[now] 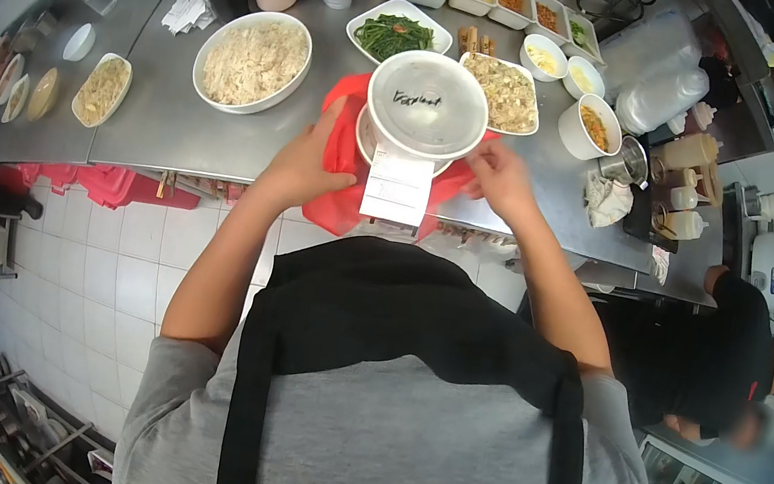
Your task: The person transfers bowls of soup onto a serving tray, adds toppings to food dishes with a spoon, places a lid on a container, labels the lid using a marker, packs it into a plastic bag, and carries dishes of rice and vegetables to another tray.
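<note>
A round takeaway tub with a translucent lid point(429, 107) and black handwriting stands at the front of the counter, on top of another white container point(366, 137). A red plastic bag point(334, 195) spreads around and beneath them. Over the front of the stack hangs a white printed slip point(398, 186). My left hand point(311, 161) grips the bag on the left side, thumb toward the slip. On the right, the fingers of my right hand point(500, 177) are pinched together at the bag's edge, close to the tub.
A large bowl of rice point(253, 62) stands left on the steel counter point(147, 128). Behind the tub are a dish of greens point(394, 35) and a dish of chopped food point(502, 93). A white tub point(590, 127) stands right. A co-worker in black point(695, 342) is at the right.
</note>
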Tool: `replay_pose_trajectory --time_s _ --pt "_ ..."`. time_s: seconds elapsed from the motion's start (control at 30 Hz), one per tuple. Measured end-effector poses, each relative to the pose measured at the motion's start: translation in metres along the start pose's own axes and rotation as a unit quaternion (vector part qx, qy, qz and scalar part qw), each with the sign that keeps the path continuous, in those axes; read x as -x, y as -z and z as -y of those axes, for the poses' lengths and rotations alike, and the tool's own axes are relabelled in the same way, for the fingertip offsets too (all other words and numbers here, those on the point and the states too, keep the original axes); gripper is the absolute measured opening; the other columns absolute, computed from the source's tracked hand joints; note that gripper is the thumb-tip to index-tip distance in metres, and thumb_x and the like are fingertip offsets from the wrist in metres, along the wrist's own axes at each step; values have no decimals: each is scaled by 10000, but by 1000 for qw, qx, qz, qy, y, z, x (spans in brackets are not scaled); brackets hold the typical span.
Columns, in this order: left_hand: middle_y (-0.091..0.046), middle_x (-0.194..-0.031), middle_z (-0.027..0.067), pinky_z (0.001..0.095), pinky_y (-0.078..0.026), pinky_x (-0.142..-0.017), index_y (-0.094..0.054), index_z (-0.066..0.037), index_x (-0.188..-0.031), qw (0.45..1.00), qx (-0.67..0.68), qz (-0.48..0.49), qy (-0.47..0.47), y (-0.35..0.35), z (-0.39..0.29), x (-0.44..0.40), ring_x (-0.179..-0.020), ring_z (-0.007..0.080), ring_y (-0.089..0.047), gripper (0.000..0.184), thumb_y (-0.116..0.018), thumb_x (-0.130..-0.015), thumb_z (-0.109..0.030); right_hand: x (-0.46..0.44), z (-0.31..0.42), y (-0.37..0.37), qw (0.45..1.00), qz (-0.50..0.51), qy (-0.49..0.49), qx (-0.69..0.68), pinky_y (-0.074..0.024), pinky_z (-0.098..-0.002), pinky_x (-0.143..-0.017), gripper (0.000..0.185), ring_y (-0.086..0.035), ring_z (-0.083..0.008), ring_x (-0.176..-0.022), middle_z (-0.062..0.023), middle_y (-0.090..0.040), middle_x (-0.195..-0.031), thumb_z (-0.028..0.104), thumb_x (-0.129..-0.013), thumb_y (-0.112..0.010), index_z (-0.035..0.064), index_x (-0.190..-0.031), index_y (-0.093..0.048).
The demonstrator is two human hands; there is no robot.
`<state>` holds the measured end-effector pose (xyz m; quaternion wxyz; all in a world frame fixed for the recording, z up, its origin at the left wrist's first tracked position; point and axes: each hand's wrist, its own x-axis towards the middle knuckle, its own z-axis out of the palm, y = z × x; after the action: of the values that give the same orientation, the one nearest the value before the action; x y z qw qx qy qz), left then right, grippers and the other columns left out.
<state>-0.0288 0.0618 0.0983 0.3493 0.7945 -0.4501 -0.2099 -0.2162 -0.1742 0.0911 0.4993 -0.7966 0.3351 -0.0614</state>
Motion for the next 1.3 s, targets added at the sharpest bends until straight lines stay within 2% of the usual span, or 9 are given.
replay_pose_trajectory --time_s 0.13,0.33,0.5,0.6,0.83,0.97,1.07,1.17,1.3 --pt "-618 -986 179 355 -489 -826 -182 -149 -1440 996 70 -29 36 15 -17 40 -882 328 -625 906 -680 -693 -26 8 13 5 850 -273 294 341 -505 -394 -762 593 -618 -332 -822 -113 -628 -975 200 -724 -715 119 -1247 -447" --pt "-570 -682 42 266 -477 -648 -232 -138 -1430 983 165 -34 73 28 -69 68 -617 122 -558 827 -649 -735 20 -7 3 -5 947 -214 169 173 -500 -397 -728 590 -628 -316 -793 -130 -651 -894 152 -697 -732 148 -1228 -475" --pt "-575 -714 24 253 -471 -675 -256 -112 -1413 971 225 -7 81 24 -69 78 -681 85 -566 750 -608 -773 59 0 4 2 971 -191 120 75 -499 -372 -706 403 -632 -288 -766 -118 -652 -843 76 -733 -673 112 -1109 -533" --pt "-607 -802 42 250 -462 -726 -266 -95 -1394 953 289 3 86 15 -61 83 -755 89 -584 706 -589 -788 67 10 2 0 867 -303 322 230 -493 -377 -734 290 -621 -275 -839 -111 -640 -899 32 -727 -640 82 -1005 -572" --pt "-620 -1023 114 258 -440 -826 -282 -71 -1362 826 556 51 77 22 -76 83 -916 124 -594 633 -539 -805 88 65 32 -58 890 60 441 99 -468 -389 -817 290 -583 -318 -952 -166 -615 -987 -26 -732 -529 26 -1003 -617" --pt "-624 -1057 107 263 -436 -855 -382 -34 -1308 885 464 30 -18 34 -88 60 -933 123 -590 522 -514 -817 83 51 54 -71 909 209 313 180 -460 -435 -821 305 -564 -361 -978 -182 -611 -1022 3 -752 -484 19 -1029 -613" --pt "-637 -1039 92 247 -440 -836 -519 -2 -1203 925 370 -51 -70 47 -95 34 -928 114 -586 365 -488 -844 55 56 64 -44 922 136 315 180 -461 -438 -803 302 -566 -348 -977 -169 -617 -1011 11 -740 -503 41 -1017 -619" --pt "-654 -985 87 239 -473 -783 -639 25 -1042 957 174 -211 -99 61 -88 19 -864 108 -597 233 -469 -882 13 47 52 -12 883 -208 380 180 -473 -405 -780 226 -593 -312 -874 -141 -620 -895 18 -706 -569 41 -928 -606" --pt "-639 -1049 141 272 -461 -870 -598 48 -1100 915 351 -168 -105 75 -86 -1 -957 156 -604 256 -453 -896 -7 12 27 8 880 -284 281 256 -482 -401 -766 269 -590 -317 -861 -118 -633 -924 76 -673 -653 70 -940 -618"
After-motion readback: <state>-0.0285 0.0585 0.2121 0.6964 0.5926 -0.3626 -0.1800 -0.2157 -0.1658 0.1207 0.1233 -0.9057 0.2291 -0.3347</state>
